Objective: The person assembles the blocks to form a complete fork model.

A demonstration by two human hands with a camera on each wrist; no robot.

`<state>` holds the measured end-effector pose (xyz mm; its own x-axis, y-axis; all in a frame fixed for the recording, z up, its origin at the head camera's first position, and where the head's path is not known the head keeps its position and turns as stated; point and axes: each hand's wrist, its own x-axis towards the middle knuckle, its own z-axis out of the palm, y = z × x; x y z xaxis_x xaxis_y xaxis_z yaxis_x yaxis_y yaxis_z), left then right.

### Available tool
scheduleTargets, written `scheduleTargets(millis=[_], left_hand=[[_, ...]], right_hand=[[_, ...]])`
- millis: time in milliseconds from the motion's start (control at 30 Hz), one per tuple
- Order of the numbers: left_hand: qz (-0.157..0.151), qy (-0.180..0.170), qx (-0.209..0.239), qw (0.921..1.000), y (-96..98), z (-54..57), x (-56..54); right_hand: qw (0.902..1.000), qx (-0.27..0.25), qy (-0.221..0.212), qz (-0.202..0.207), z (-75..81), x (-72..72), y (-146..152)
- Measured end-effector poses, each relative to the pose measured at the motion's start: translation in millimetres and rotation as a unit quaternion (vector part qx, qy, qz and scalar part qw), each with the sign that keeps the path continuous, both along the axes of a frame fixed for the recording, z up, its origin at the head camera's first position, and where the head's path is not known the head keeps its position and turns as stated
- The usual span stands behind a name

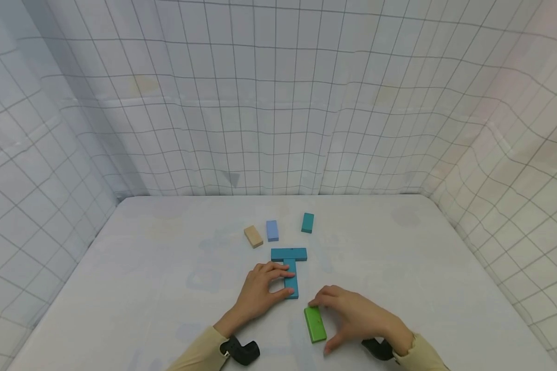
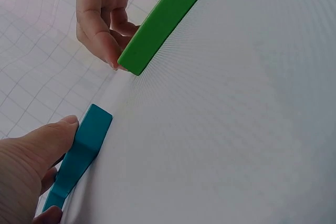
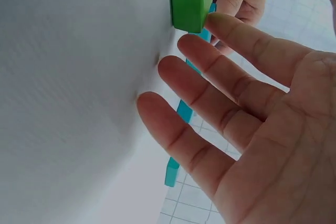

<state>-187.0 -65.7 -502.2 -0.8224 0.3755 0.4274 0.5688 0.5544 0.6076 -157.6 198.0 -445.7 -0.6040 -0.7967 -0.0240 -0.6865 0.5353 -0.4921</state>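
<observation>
Two long blue blocks form a T on the white table, the crosspiece block (image 1: 289,254) at the far end of the stem block (image 1: 291,281). My left hand (image 1: 260,291) rests its thumb and fingertips on the stem block, seen in the left wrist view as a teal-looking block (image 2: 84,145). Closer to me on the right lies a green block (image 1: 315,324), slightly angled. Beside it is my right hand (image 1: 353,314), one fingertip at the block's far end and the thumb apart from it. The right wrist view shows the fingers (image 3: 194,87) extended near the green block (image 3: 191,1).
Beyond the T lie a beige block (image 1: 253,236), a small light-blue block (image 1: 272,231) and a small teal block (image 1: 308,223). White grid-patterned sheets (image 1: 278,103) hang behind the table (image 1: 144,268) and along both sides.
</observation>
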Motion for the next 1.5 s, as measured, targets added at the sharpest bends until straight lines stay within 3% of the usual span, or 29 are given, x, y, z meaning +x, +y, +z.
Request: scheduleTargets(millis=[267,633,1267,1500], left_hand=[[-0.001,-0.001,-0.003,1.0000,-1.2,-0.1,-0.2],[-0.003,-0.002,-0.004,1.0000,-0.6,-0.3,0.3],[0.000,0.012,-0.008,0.9999,-1.1,-0.7,-0.8],[0.000,0.013,-0.007,0.9999,-0.1,-1.6,-0.8]], right_hand=[[0.9993,0.005,0.028,0.023,-2.3,0.4,-1.1],[0.9975,0.000,0.070,0.015,-9.1,3.7,-8.8],[0.9963,-0.047,0.071,0.010,-14.5,10.1,-25.5],[0.9891,-0.051,0.133,0.039,-13.8,12.4,-26.4]])
